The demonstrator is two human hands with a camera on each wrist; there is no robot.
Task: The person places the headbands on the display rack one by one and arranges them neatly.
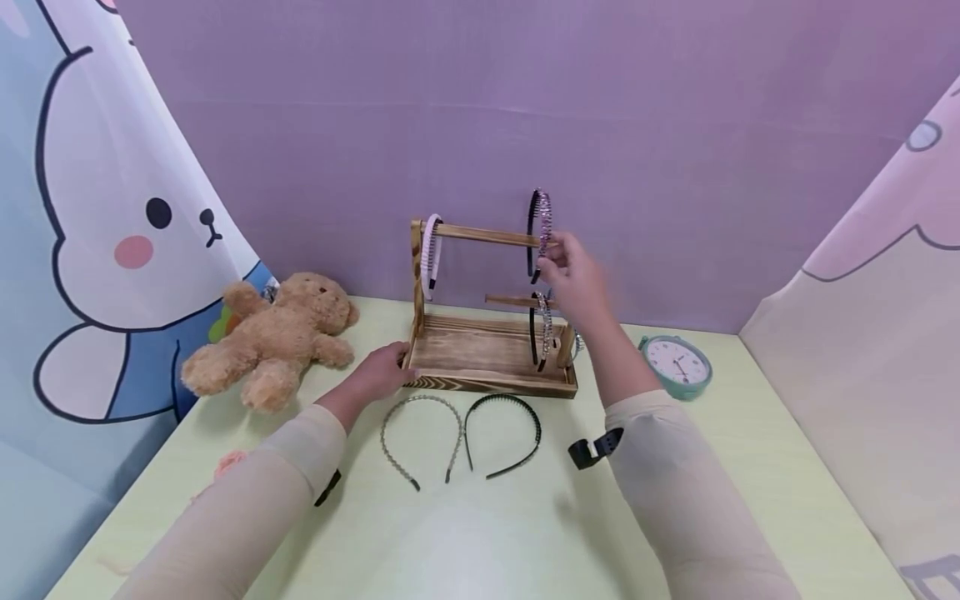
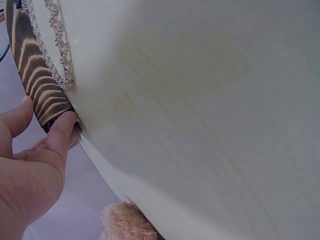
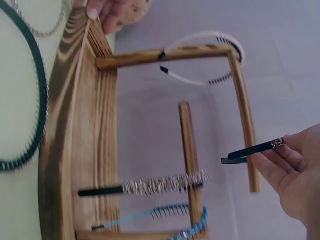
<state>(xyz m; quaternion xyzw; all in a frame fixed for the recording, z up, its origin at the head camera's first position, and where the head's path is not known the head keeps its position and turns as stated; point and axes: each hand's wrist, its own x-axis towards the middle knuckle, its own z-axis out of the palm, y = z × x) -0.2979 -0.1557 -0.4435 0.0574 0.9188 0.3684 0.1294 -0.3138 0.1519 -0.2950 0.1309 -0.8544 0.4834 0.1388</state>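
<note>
A wooden headband rack [image 1: 491, 382] with a tray base and two bars stands on the table. My left hand [image 1: 381, 371] grips its left front corner, thumb and fingers on either side of the wood [image 2: 42, 90]. At the upper bar's right end, my right hand [image 1: 573, 275] pinches a pink sequined headband [image 1: 545, 218] near one end; the band straddles the bar [image 3: 245, 120]. A white headband [image 1: 430, 258] hangs at that bar's left end. From the lower bar hang a silver beaded headband [image 1: 544, 329] and a blue one [image 3: 185, 232].
In front of the rack lie a clear beaded headband [image 1: 386, 419] and a black headband [image 1: 538, 429]. A teddy bear [image 1: 288, 333] lies at the left, and a green clock [image 1: 678, 365] at the right. Behind the rack hangs a purple backdrop [image 1: 480, 108].
</note>
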